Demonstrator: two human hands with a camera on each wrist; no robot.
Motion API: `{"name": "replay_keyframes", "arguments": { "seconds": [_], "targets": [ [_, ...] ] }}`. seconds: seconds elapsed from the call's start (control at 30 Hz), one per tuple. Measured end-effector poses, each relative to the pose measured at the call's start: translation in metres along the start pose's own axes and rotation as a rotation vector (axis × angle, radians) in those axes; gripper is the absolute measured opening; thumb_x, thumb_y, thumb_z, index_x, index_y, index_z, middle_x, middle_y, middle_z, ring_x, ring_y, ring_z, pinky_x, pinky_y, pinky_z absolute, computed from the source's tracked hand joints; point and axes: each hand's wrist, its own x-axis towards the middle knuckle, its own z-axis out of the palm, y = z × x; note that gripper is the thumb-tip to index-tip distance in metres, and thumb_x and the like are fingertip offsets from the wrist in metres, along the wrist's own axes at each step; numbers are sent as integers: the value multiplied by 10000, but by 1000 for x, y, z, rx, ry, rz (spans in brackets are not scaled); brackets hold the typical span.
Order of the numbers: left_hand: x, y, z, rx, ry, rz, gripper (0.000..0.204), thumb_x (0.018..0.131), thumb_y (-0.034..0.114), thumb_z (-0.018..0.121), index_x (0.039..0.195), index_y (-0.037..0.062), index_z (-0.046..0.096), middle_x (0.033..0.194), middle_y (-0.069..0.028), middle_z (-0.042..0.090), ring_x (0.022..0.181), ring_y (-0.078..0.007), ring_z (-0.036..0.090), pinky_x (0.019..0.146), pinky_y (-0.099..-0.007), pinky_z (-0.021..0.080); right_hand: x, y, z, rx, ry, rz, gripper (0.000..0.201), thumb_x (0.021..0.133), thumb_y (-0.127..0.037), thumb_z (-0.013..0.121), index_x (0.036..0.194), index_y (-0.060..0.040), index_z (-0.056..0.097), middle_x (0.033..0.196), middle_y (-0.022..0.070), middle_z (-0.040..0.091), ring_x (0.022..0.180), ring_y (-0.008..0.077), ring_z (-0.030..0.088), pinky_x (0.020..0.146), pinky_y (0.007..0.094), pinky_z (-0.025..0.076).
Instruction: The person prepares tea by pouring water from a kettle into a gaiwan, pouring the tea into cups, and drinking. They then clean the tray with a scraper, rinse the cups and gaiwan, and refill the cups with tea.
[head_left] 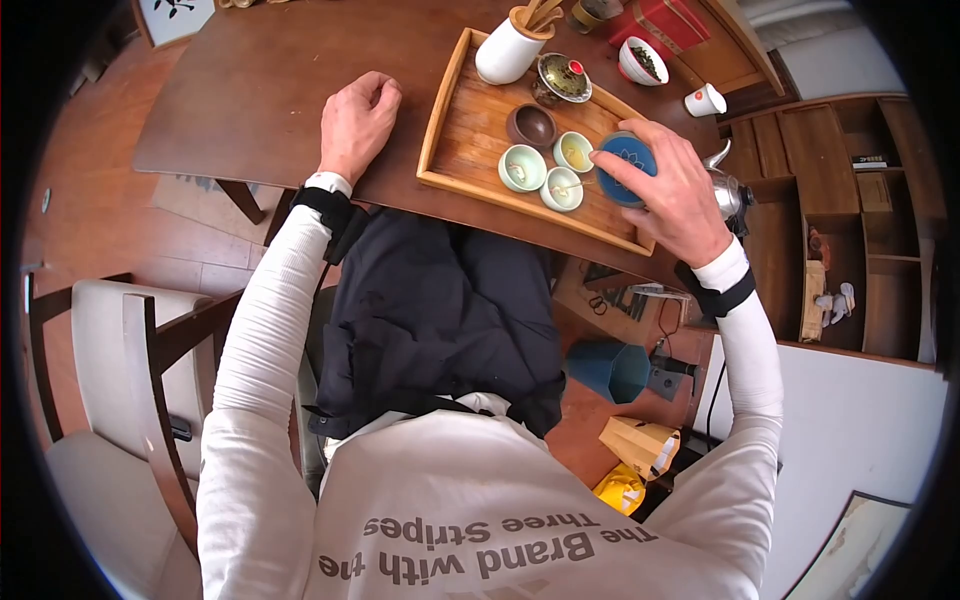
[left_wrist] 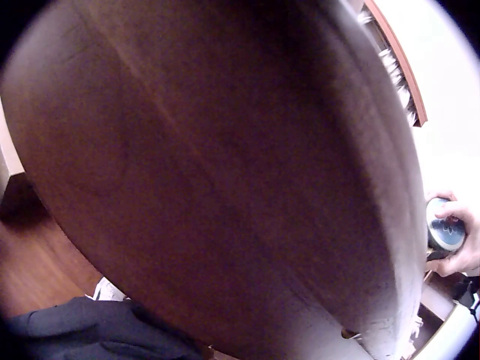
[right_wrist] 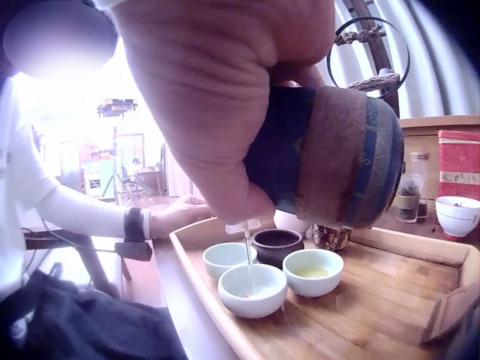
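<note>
Fingers (head_left: 655, 138) of right hand (head_left: 688, 195) grasp blue vessel (right_wrist: 337, 154) (tilted, pouring into cup (right_wrist: 251, 301)); left hand (head_left: 358, 125) loosely curled on table (head_left: 250, 100).

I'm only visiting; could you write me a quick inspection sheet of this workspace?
Surface: brown table, bearing a wooden tray.
Job's things: blue vessel, tilted, liquid running into a pale cup; two more pale cups and a dark cup beside it.
Clutter: white holder with wooden utensils, on the tray; red box and white bowl beyond.
Hands: right hand grips the vessel; left hand rests on the table.
Cables: black cable below the table, at right.
Surroundings: chair at left; wooden shelves at right.
</note>
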Motion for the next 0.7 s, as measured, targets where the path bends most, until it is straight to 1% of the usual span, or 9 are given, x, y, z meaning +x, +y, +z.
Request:
{"name": "replay_keyframes", "arguments": {
  "seconds": [0.33,0.7],
  "targets": [
    [-1,3,-2,-1,-8,-9,302,943,315,586,963,58,743,760,-152,691,733,-349,677,715,-422,532,3,1,-16,-55,14,-26,744,597,-26,878,1282,-208,654,1314,108,580,1219,336,584,974,460,491],
    [0,3,-2,-5,-4,-7,303,946,319,582,962,65,746,763,-147,697,740,-349,682,720,-427,535,2,2,-13,-60,7,-25,773,583,-14,877,1296,-207,647,1323,113,576,1230,345,580,981,463,492]
  ]
}}
